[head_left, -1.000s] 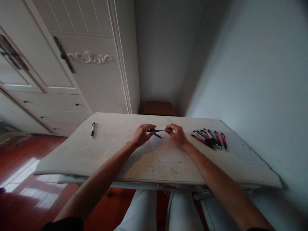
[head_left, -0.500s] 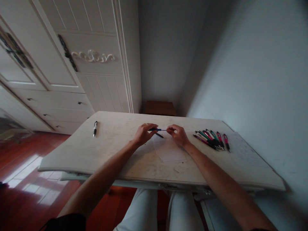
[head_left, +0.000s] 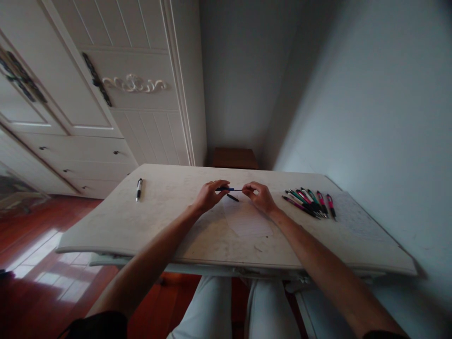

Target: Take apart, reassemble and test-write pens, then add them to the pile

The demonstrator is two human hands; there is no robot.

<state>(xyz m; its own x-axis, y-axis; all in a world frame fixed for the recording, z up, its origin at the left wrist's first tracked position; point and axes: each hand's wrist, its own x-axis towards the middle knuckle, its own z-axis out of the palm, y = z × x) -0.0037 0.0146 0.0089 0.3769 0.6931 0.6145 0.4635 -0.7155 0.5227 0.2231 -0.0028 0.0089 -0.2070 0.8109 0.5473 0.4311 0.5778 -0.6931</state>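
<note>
A: What has been changed since the earlier frame?

B: Very little. The view has been shifted slightly, but the blue pen part (head_left: 231, 189) is still held level between the left hand (head_left: 211, 194) and the right hand (head_left: 259, 194), above the far middle of the bench (head_left: 169, 226).

A: How are the hands posed?

B: Both forearms are stretched forward and angled inward. The blue part is pinched between the thumb and fingers of the left hand. The end of a thin rod (head_left: 238, 190), seen crossing the gap from the blue part, is gripped by the closed fingertips of the right. Neither hand is opened wide.

A: What is laid around them?

B: A short dark piece (head_left: 233, 197) is seen just below, near the top of a paper sheet (head_left: 249, 226). Coloured pens (head_left: 310, 203) are clustered to the right; a white-and-black pen (head_left: 139, 190) is set apart, far left.
</note>
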